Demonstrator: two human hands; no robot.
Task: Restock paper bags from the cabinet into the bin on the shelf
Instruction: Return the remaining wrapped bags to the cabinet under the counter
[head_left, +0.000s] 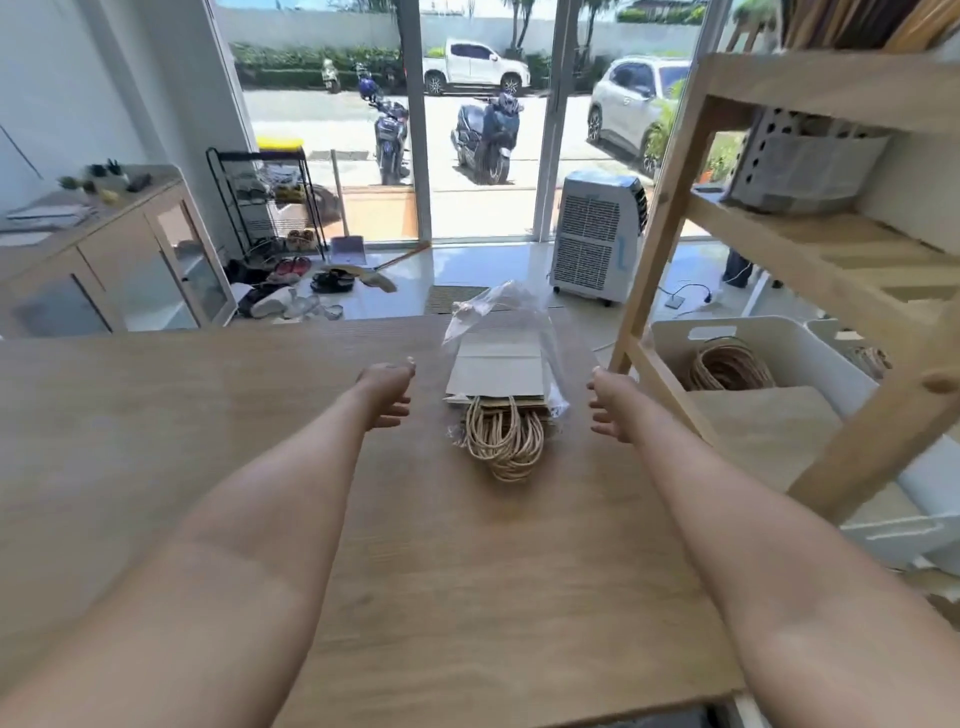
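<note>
Centre frame: open, empty left hand and right hand flank wrapped bags; best grasp both sides evenly.

I count two hands, left hand and right hand, over one worktop. One plastic-wrapped bundle of paper bags lies at twelve o'clock. At two o'clock, one wooden shelf and two white bins.
</note>
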